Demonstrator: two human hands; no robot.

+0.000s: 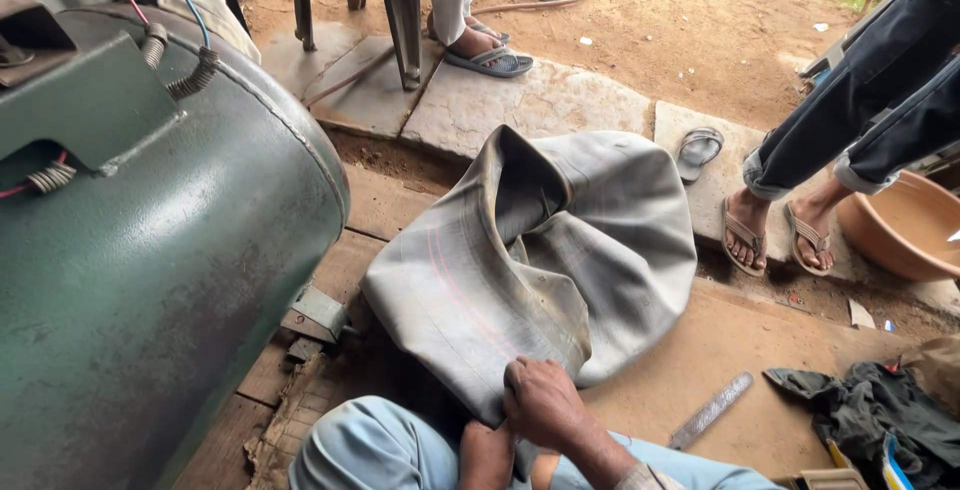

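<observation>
Tube (560,250) slumped flat on boards, right of green tank (150,250). My right hand (545,405) presses its near edge, fingers curled on rubber. Left hand (487,453) tucked below, grip unclear. File (710,410) at right untouched; no patch visible yet.

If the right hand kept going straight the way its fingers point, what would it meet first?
The right hand already rests on the grey inner tube, fingers pointing up-left. Going on, it would likely slide along the tube's folded edge toward the green tank; depth is unclear.
</observation>
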